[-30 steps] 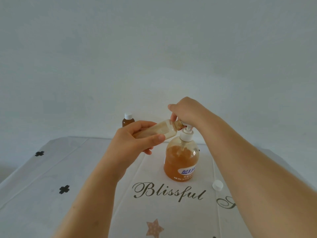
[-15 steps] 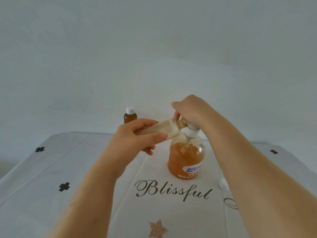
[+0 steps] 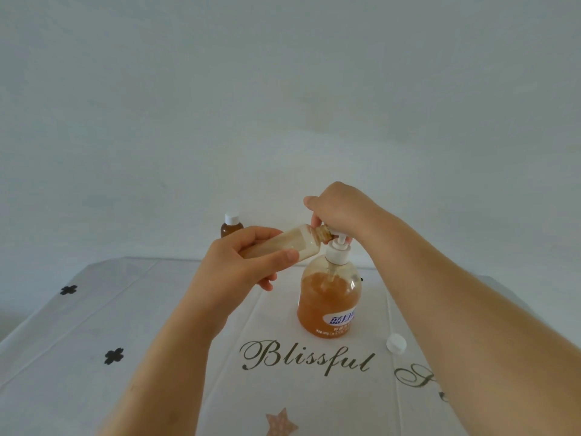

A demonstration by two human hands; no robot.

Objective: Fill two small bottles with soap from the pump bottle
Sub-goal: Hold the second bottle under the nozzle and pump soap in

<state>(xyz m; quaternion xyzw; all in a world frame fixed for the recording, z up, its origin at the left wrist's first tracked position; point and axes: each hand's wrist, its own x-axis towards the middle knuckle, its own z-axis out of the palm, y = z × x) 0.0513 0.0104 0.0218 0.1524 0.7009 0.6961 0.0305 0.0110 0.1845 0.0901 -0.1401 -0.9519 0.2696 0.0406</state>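
The pump bottle (image 3: 328,297) stands upright on the bench (image 3: 157,341). It is clear and rounded, over half full of amber soap, with a blue-and-white label, and the right hand (image 3: 339,209) is curled over its white pump head. One small bottle (image 3: 292,243), uncapped and holding pale cloudy soap, lies tilted almost sideways in the left hand (image 3: 245,265), its brown neck at the spout. The second small bottle (image 3: 231,226), brown with a white cap, stands upright behind. A loose white cap (image 3: 396,343) lies on the bench to the right.

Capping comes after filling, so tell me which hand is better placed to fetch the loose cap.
Right. The cap lies right of the pump bottle, beside the right forearm. The right hand only holds the pump head and could let go; the left hand grips the open small bottle.
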